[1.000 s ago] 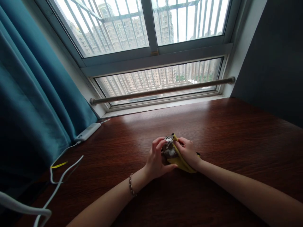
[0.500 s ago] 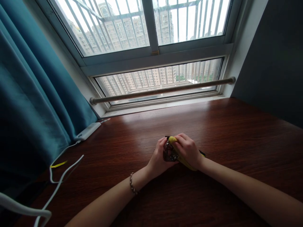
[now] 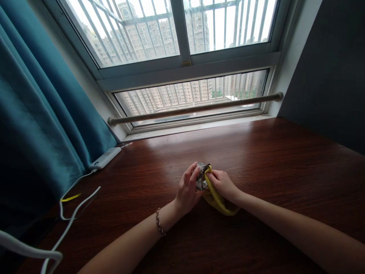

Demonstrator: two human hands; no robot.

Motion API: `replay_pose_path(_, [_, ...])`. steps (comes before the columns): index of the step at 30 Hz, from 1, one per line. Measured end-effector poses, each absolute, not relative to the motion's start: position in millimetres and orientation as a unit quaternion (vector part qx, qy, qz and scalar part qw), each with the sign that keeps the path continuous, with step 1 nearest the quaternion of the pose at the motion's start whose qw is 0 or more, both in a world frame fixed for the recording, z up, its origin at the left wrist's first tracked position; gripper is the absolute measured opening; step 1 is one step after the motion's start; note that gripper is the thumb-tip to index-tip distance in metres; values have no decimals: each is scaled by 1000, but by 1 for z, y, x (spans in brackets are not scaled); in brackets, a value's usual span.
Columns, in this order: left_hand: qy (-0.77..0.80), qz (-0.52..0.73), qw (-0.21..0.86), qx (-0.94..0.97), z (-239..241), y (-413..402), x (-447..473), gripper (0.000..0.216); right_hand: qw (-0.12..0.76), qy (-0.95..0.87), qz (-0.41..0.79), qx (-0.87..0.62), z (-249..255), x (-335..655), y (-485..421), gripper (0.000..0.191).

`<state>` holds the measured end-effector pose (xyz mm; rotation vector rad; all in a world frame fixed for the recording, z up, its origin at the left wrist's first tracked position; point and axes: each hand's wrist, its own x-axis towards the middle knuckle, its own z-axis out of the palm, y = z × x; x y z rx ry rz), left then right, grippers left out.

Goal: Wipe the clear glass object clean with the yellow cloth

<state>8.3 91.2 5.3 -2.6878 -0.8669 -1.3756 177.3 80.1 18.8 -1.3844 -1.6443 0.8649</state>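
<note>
Near the middle of the wooden tabletop my left hand (image 3: 186, 190), with a bracelet at the wrist, is closed around a small shiny object (image 3: 202, 185). It looks clear or silvery, with bright facets; its exact kind is hard to tell, as fingers and cloth cover part of it. My right hand (image 3: 225, 185) pinches a yellow cloth (image 3: 217, 203) against the right side of that object. Something dark shows at the cloth's upper edge, and its lower part hangs in a loose fold between my hands.
A white power strip (image 3: 105, 158) lies at the left by the blue curtain (image 3: 57, 95). White cables (image 3: 71, 220) and a yellow strip (image 3: 70, 198) are at the left edge. Behind the brown table (image 3: 270, 152), a rail (image 3: 196, 109) crosses the window.
The shiny object has turned in my left hand, whose fingers are now raised along its side. My right hand has shifted slightly, and the cloth now hangs lower in a wider fold.
</note>
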Motion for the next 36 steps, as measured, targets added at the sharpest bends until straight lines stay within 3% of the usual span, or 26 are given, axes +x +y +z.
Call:
replay_pose_path(5, [-263, -425, -63, -864, 7, 91, 14, 85, 429, -642, 296, -562, 14, 185, 85, 28])
replay_pose_path(8, [-267, -420, -92, -863, 9, 91, 15, 84, 442, -708, 148, -530, 14, 194, 87, 23])
replay_pose_path(12, [-291, -413, -110, -856, 7, 92, 15, 87, 378, -791, -51, -478, 19, 201, 86, 23])
replay_pose_path(16, [-272, -411, -121, -862, 5, 93, 19, 85, 354, -813, -105, -451, 23, 201, 82, 22])
replay_pose_path(21, [-234, -425, -113, -867, 2, 92, 21, 88, 376, -791, -18, -482, 21, 197, 81, 22])
replay_pose_path(26, [-229, -449, -50, -862, 5, 90, 16, 81, 391, -726, 158, -544, 22, 190, 79, 21])
replay_pose_path(32, [-214, -451, 38, -865, 7, 87, 10, 75, 372, -698, 350, -502, 21, 186, 85, 29])
replay_pose_path(36, [-229, -432, 27, -872, 10, 87, 12, 77, 379, -684, 387, -489, 12, 186, 90, 27])
